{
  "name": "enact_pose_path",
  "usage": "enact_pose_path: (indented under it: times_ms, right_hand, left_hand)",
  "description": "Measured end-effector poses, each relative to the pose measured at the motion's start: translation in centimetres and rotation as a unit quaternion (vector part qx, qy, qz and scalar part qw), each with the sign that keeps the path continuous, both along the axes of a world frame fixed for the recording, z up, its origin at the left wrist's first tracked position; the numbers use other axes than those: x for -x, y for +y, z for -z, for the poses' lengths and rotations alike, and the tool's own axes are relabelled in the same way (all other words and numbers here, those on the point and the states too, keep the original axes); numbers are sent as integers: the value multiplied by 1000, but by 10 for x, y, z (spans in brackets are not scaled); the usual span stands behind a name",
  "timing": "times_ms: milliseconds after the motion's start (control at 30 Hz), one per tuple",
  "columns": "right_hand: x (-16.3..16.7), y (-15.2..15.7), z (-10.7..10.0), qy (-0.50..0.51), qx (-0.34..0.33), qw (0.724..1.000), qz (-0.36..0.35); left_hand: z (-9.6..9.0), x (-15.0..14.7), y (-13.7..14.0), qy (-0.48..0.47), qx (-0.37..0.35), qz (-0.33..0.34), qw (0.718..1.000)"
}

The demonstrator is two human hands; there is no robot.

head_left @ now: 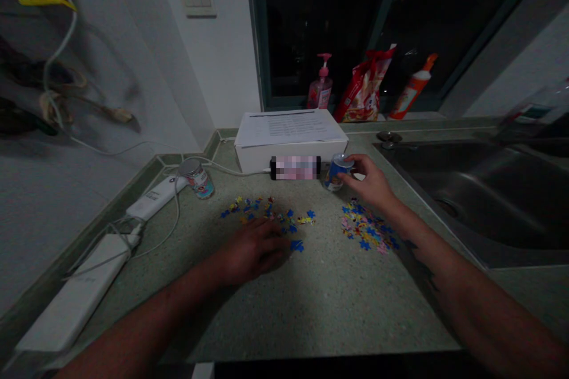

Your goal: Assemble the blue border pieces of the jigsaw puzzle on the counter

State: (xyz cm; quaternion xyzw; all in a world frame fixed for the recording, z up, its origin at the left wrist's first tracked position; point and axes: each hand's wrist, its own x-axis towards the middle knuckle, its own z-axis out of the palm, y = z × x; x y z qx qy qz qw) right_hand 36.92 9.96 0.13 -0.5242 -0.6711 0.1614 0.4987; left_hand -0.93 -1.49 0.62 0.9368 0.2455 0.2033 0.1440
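My right hand (pixel 367 180) has its thumb and fingers around a small blue can (pixel 336 174) with a metal top, upright on the counter. My left hand (pixel 260 249) rests low over the counter, its fingers bent and slightly apart, among loose jigsaw puzzle pieces (pixel 248 206). By its fingertips lie blue puzzle pieces (pixel 297 245); whether they are touched I cannot tell. Below my right wrist, a denser pile of jigsaw pieces (pixel 367 226) in blue, yellow and pink spreads out. A second small can (pixel 198 179) stands at the left.
Behind the pieces, a phone (pixel 296 168) leans against a white box (pixel 288 130). Power strips (pixel 80 293) and cables line the left wall. A steel sink (pixel 480 201) is on the right. A pump bottle (pixel 320 86), red bag (pixel 367 86) and orange bottle (pixel 411 92) stand at the window.
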Motion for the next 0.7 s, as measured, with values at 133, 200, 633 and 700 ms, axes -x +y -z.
enact_pose_path:
  times_ms: [133,200,633,700]
  right_hand:
    - [4,4,5,33,8,999,-2]
    - [5,5,6,46,13,999,-25]
    - [11,-2,5,-10,-10,1000,9]
    - [12,-3,3,-17,-5,999,30]
  left_hand:
    - [-2,0,0,-1,0,-6,1000]
    - [-2,0,-1,-5,3,-7,1000]
    - [0,0,0,-1,0,-4,1000]
    - [0,0,0,-1,1,-4,1000]
